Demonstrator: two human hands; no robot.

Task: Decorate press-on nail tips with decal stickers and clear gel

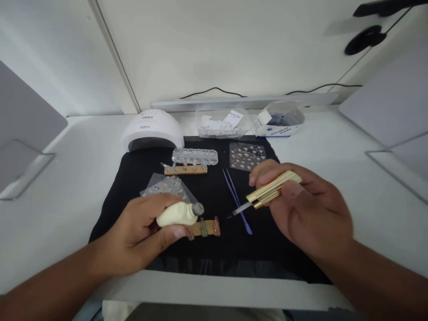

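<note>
My left hand [137, 236] is closed round a cream nail polish bottle [177, 215], tilted so its uncapped neck points right. In my right hand [307, 209] is the gold cap [274, 189] with its brush [241, 208], bristles down and left, apart from the bottle. Partly hidden below the bottle, a cork-coloured strip [210, 227] bears several false nails [203, 227], greenish and reddish. Purple tweezers [234, 198] lie on the black cloth between my hands.
Behind stand a white nail lamp [152, 129], a clear bin [220, 127] and an open box [281, 122]. A clear compartment case [195, 156], a second strip of nails [185, 170] and sticker sheets [247, 156] lie on the black cloth [120, 196].
</note>
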